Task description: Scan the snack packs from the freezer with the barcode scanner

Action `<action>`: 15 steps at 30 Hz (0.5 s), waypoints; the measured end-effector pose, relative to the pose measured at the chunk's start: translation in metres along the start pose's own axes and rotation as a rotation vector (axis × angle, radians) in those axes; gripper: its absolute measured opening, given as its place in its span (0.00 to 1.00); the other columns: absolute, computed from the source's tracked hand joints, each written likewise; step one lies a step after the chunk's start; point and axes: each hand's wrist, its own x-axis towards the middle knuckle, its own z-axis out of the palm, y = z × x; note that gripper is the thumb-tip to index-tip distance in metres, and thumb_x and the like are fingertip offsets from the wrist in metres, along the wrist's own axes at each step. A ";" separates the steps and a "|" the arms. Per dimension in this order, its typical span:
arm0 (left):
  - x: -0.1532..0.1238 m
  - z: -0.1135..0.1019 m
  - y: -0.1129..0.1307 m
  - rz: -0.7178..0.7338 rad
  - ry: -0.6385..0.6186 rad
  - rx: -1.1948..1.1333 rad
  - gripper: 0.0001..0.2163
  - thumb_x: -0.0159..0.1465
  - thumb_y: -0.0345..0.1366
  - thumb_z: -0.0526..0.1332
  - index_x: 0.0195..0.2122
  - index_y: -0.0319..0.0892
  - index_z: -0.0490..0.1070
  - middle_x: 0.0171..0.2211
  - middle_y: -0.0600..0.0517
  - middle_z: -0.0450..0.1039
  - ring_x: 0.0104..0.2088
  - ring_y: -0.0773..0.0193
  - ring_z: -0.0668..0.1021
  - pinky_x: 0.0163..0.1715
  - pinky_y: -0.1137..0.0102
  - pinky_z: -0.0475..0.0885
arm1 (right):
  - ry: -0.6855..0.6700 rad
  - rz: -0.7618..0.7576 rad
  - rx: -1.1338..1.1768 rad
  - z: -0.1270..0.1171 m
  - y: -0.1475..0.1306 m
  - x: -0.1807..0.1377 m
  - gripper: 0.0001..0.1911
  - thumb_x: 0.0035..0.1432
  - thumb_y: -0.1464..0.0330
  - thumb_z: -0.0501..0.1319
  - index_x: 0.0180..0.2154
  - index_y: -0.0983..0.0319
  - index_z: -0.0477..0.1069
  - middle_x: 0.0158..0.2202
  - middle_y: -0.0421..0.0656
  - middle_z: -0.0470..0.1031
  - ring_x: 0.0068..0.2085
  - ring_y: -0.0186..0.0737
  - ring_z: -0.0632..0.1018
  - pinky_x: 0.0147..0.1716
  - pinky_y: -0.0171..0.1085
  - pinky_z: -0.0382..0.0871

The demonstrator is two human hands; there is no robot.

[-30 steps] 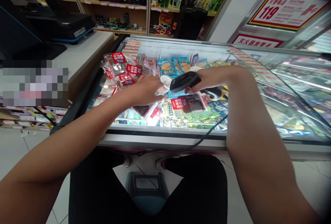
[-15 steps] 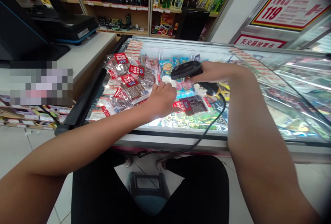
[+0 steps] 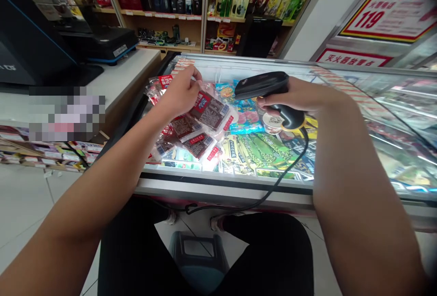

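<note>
My right hand (image 3: 297,93) is wrapped around a black handheld barcode scanner (image 3: 261,85), whose head points left over the freezer's glass top. From its handle a black cable (image 3: 296,164) hangs down toward the front edge. My left hand (image 3: 182,92), fingers curled, pinches the upper corner of a clear snack packet (image 3: 212,111) with a red and brown label. This packet lies tilted over a pile of similar snack packets (image 3: 186,127) on the left of the glass; the hand covers part of the pile.
Beneath the glass of the chest freezer (image 3: 259,184) are colourful frozen-food bags (image 3: 262,148) and a round tub (image 3: 272,123). A counter (image 3: 136,66) with a black scale (image 3: 99,43) stands on the left. Stocked shelves (image 3: 170,13) line the back; a stool (image 3: 198,259) is below.
My left hand has moved left and away from me, bringing the packet from the middle of the glass onto the pile. The scanner stays in my right hand; the view has shifted slightly.
</note>
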 end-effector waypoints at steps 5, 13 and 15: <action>0.016 -0.006 -0.035 -0.078 0.020 -0.025 0.06 0.68 0.27 0.56 0.36 0.44 0.67 0.27 0.53 0.68 0.27 0.64 0.69 0.31 0.67 0.62 | -0.068 0.026 -0.074 0.004 -0.001 0.004 0.14 0.55 0.60 0.71 0.34 0.62 0.72 0.31 0.47 0.74 0.32 0.42 0.74 0.31 0.43 0.69; 0.019 -0.008 -0.039 -0.084 0.040 -0.002 0.08 0.66 0.24 0.56 0.34 0.44 0.67 0.29 0.52 0.69 0.32 0.62 0.73 0.34 0.67 0.63 | -0.082 -0.058 -0.122 0.005 0.000 0.006 0.15 0.55 0.58 0.68 0.32 0.64 0.72 0.28 0.45 0.73 0.30 0.39 0.73 0.32 0.43 0.68; 0.019 -0.007 -0.042 -0.072 0.041 0.009 0.07 0.66 0.25 0.56 0.34 0.44 0.67 0.30 0.51 0.69 0.33 0.62 0.73 0.34 0.68 0.63 | -0.081 -0.068 -0.135 0.004 0.002 0.006 0.15 0.55 0.58 0.68 0.32 0.64 0.73 0.28 0.45 0.73 0.30 0.39 0.73 0.32 0.44 0.68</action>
